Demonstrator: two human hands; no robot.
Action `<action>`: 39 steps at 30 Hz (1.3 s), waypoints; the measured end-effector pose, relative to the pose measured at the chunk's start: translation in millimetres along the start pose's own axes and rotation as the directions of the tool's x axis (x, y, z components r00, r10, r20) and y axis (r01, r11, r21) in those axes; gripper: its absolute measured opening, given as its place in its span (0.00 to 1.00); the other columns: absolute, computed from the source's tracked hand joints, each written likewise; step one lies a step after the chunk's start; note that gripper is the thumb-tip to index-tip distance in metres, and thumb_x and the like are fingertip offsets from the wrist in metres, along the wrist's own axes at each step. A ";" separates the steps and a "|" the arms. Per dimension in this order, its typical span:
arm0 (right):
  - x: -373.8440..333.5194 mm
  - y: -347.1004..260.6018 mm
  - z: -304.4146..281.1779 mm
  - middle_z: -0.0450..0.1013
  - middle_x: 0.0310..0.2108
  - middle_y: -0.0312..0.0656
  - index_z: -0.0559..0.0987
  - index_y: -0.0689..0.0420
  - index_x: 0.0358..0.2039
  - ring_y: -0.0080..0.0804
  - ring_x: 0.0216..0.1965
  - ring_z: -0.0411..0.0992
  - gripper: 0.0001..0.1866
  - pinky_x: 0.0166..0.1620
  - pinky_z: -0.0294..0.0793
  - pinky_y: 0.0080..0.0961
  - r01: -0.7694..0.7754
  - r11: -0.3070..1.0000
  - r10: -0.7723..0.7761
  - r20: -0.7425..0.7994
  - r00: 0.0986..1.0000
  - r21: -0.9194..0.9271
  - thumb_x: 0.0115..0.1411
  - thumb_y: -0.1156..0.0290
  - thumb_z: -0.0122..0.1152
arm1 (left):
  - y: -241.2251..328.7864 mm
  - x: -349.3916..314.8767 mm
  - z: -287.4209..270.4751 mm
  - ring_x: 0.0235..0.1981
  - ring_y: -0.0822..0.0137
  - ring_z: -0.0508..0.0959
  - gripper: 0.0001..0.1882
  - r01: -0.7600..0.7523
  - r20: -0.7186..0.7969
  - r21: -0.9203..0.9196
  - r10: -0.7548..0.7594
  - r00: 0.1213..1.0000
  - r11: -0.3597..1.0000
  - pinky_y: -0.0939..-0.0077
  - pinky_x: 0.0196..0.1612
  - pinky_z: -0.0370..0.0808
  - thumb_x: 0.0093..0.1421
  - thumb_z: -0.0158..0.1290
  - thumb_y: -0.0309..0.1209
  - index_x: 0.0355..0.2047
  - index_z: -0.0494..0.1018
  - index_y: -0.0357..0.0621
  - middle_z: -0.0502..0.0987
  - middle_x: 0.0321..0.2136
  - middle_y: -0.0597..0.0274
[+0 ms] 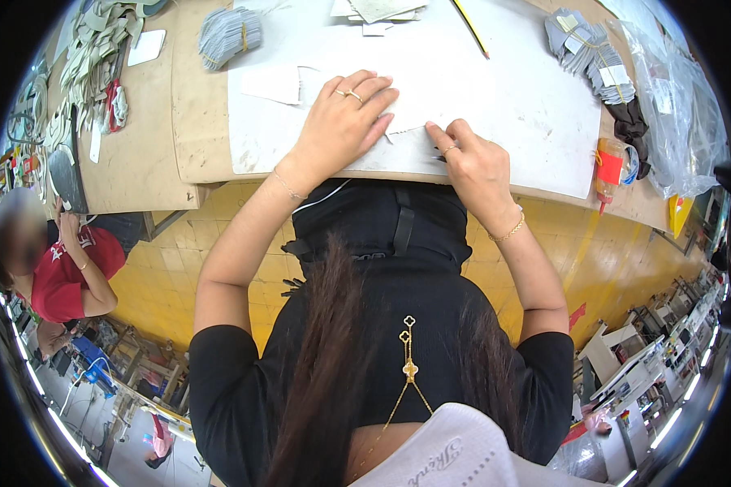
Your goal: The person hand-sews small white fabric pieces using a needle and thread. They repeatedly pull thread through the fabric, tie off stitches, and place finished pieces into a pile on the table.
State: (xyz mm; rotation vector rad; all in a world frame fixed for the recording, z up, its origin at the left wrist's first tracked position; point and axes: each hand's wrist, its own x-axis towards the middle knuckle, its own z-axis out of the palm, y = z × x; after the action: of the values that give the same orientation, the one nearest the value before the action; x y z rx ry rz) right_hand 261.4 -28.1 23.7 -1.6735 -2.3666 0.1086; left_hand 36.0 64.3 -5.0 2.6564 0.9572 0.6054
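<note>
My left hand (pixel 345 114) lies with its fingers stretched out on the white work sheet (pixel 536 122), near its front edge. Just right of its fingertips a thin dark line marks the edge of a pale piece (pixel 410 135), hard to tell from the sheet. At that edge is my right hand (pixel 473 158), its index fingertip touching down and the other fingers curled. Something small and dark shows under those fingers, too hidden to name. A flat whitish piece (pixel 272 84) rests on the sheet left of my left hand.
Rubber-banded bundles of grey pieces stand at the back left (pixel 231 37) and right (pixel 589 53). A pencil (pixel 471 28) and stacked pale pieces (pixel 382 8) lie far back. At right are a red-labelled bottle (pixel 608 170) and clear plastic bag (pixel 666 105). A person in red (pixel 81 272) sits left.
</note>
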 end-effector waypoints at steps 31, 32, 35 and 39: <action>18.5 -24.1 -34.9 0.80 0.32 0.53 0.76 0.67 0.41 0.40 0.31 0.82 0.09 0.36 0.78 0.32 -0.601 0.729 0.534 0.277 0.799 0.327 0.62 0.76 0.61 | 37.0 -6.1 -62.8 0.32 0.62 0.75 0.10 0.383 0.132 -0.449 -0.364 0.922 0.807 0.70 0.42 0.70 0.58 0.65 0.34 0.34 0.78 0.43 0.82 0.31 0.61; 19.4 -22.2 -35.0 0.81 0.34 0.52 0.76 0.67 0.42 0.35 0.31 0.84 0.09 0.32 0.80 0.28 -0.576 0.734 0.526 0.235 0.817 0.360 0.64 0.76 0.59 | 35.4 -9.5 -62.7 0.31 0.62 0.75 0.10 0.415 0.133 -0.461 -0.401 0.906 0.784 0.70 0.41 0.71 0.58 0.66 0.34 0.34 0.78 0.43 0.82 0.31 0.61; 21.9 -15.2 -40.5 0.82 0.34 0.48 0.77 0.67 0.42 0.31 0.32 0.84 0.09 0.27 0.80 0.24 -0.609 0.700 0.574 0.214 0.791 0.372 0.65 0.75 0.58 | 15.8 -19.2 -68.7 0.31 0.63 0.76 0.10 0.492 0.035 -0.522 -0.558 0.829 0.697 0.72 0.41 0.71 0.57 0.67 0.34 0.35 0.79 0.44 0.83 0.31 0.61; 26.9 -1.8 -47.1 0.81 0.33 0.54 0.79 0.67 0.40 0.45 0.32 0.81 0.13 0.39 0.78 0.33 -0.662 0.588 0.647 0.221 0.730 0.465 0.59 0.71 0.63 | -45.7 -28.9 -91.4 0.40 0.58 0.78 0.15 0.604 -0.175 -0.354 -0.685 0.707 0.714 0.67 0.44 0.75 0.54 0.68 0.35 0.41 0.82 0.44 0.81 0.38 0.59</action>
State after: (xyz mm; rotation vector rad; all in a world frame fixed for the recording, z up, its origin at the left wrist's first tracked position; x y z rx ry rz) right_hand 262.5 -7.2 73.8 -2.1268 -1.3802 0.8270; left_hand -51.5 88.4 50.2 1.8096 1.6555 0.8808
